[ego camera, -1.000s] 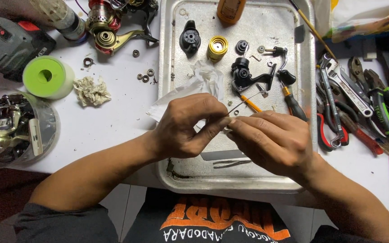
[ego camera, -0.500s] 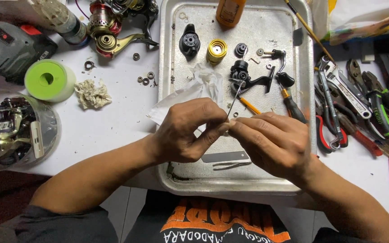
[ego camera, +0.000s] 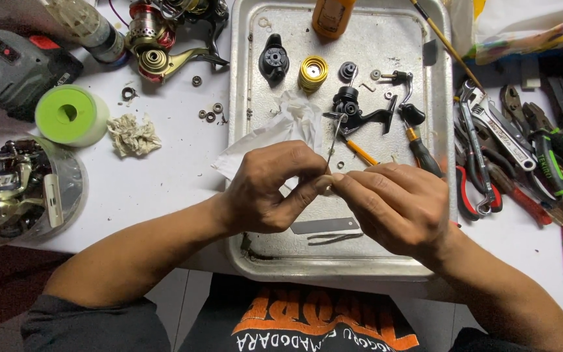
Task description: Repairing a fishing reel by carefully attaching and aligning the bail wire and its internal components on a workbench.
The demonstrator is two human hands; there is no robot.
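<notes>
Hands (ego camera: 272,189) (ego camera: 395,205) pinching thin metal shaft (ego camera: 332,145) over tray (ego camera: 255,251).

Worn on the head, looking almost straight down and close onto a metal tray (ego camera: 255,254) on a white table (ego camera: 164,182). Left of the tray, a green roll (ego camera: 70,115); right of it, wrenches (ego camera: 490,130). Only one view, nothing shared.

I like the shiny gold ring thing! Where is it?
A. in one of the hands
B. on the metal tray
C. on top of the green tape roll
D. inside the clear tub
B: the gold ring sits on the metal tray, between two black parts, apart from both the left hand and the right hand.
</notes>
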